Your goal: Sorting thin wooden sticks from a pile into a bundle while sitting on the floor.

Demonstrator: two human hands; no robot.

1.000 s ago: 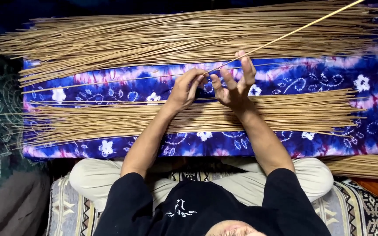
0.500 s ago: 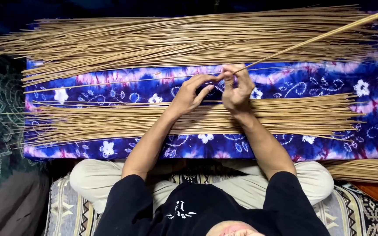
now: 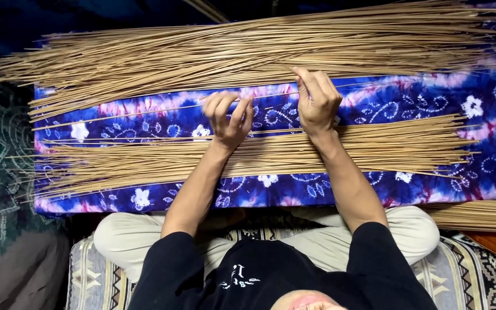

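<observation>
Sitting cross-legged, I have the near stick bundle [image 3: 259, 155] under my wrists. My left hand [image 3: 229, 117] pinches a single thin stick [image 3: 144, 110] over the blue patterned cloth [image 3: 420, 97]; my right hand [image 3: 317, 102], fingers curled together, presses the far pile [image 3: 248, 51]. Uneven pressure could snap the stick or scatter the pile.

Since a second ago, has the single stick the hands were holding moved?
Yes. The single stick has come down from slanting up toward the top right corner to lying nearly flat along the blue cloth, under the left hand and right hand.
</observation>
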